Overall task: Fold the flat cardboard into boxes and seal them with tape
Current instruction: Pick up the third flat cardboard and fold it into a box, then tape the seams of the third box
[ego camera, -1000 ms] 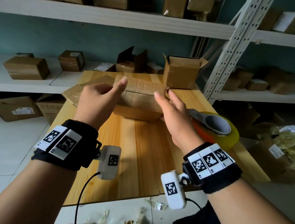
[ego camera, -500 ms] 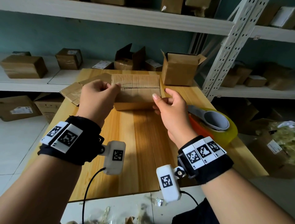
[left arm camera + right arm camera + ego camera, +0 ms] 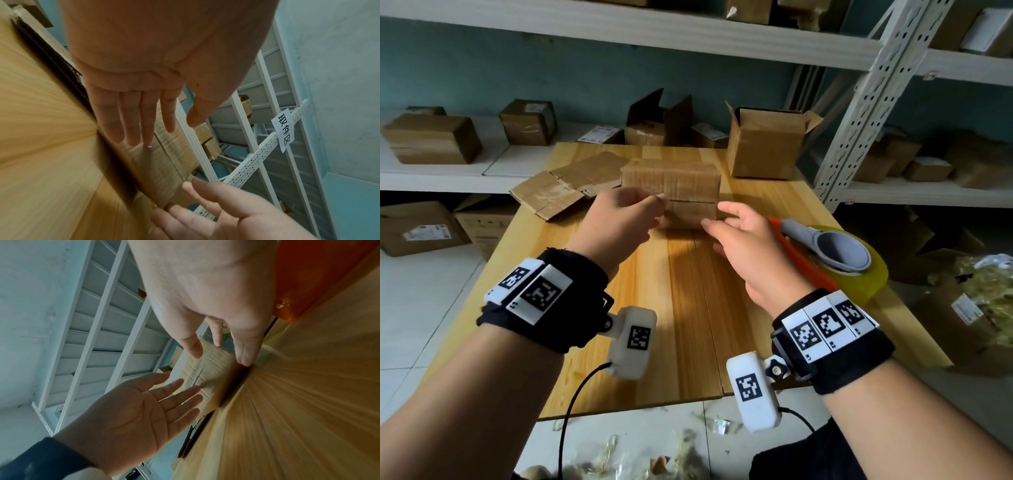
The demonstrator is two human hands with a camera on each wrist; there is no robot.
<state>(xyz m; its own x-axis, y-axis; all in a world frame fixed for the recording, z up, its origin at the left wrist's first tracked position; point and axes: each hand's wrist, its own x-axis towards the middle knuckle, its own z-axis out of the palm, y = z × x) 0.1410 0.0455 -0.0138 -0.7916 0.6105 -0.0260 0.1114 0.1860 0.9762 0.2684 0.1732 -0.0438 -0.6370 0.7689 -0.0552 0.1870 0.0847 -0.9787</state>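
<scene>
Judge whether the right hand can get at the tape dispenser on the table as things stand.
Probably yes. The right hand is open and holds nothing, and the tape dispenser lies on the table just to its right, with nothing between them.

white metal shelving (image 3: 866,102), paper sign (image 3: 283,129)

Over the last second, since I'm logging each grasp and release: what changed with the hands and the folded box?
Both hands let go of the folded box. The left hand and right hand drew back toward the person, fingers straight, and no longer touch it. The box was set down on the wooden table. The tape dispenser, flat cardboard and open box stayed in place.
</scene>
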